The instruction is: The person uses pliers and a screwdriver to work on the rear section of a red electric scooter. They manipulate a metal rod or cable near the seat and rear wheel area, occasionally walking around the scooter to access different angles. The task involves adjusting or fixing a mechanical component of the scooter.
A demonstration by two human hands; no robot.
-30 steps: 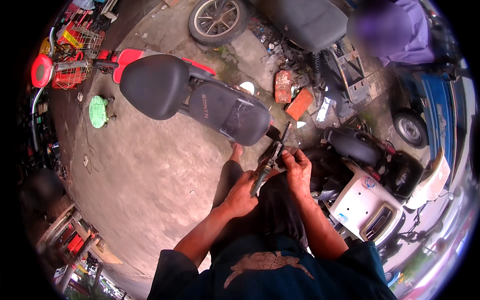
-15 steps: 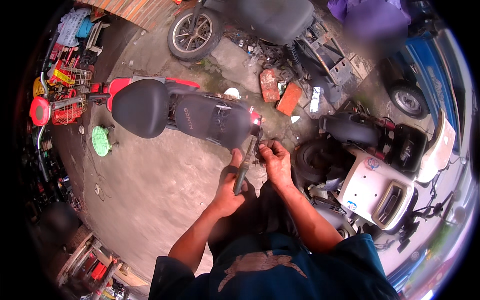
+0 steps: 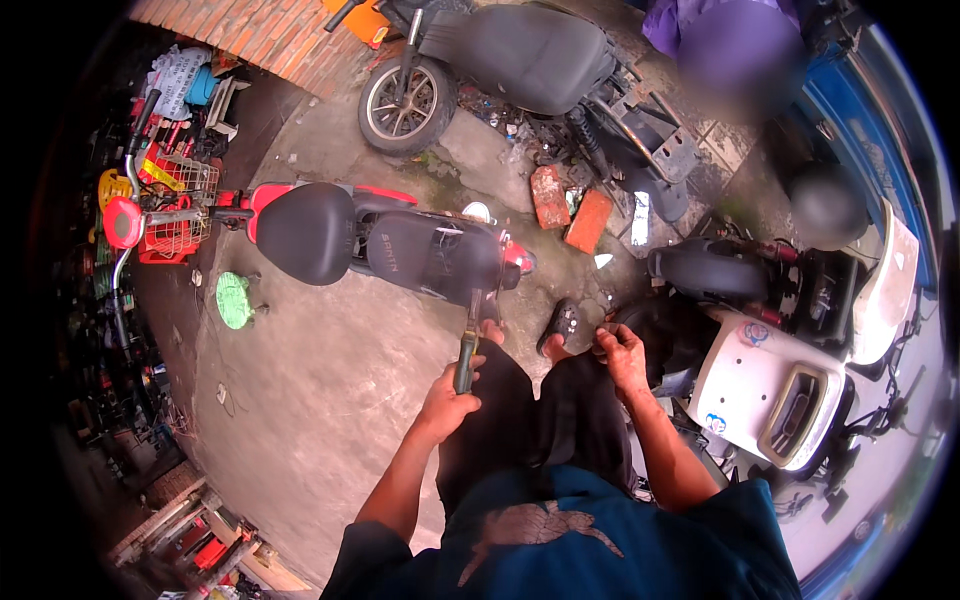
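Observation:
My left hand (image 3: 447, 405) grips a long hand tool (image 3: 467, 345) with a dark handle and a metal shaft that points up toward the rear of a red scooter with a black seat (image 3: 380, 245). My right hand (image 3: 622, 350) is off to the right, fingers curled around something small that I cannot make out, close to the black rear tyre (image 3: 660, 335) of a white scooter (image 3: 780, 385). Both hands are held apart above my dark-trousered legs, and my feet in dark sandals (image 3: 562, 325) rest on the concrete.
A dark scooter (image 3: 520, 55) stands at the back near a brick wall. Two red bricks (image 3: 570, 205) lie on the ground. A green stool (image 3: 235, 298) stands on the left, past it a red bike with wire baskets (image 3: 165, 210). A person in purple (image 3: 735, 50) is at top right.
My hands were together on the tool near the red scooter's rear; now they have separated, the right one moving right toward the white scooter. The view has tilted further back.

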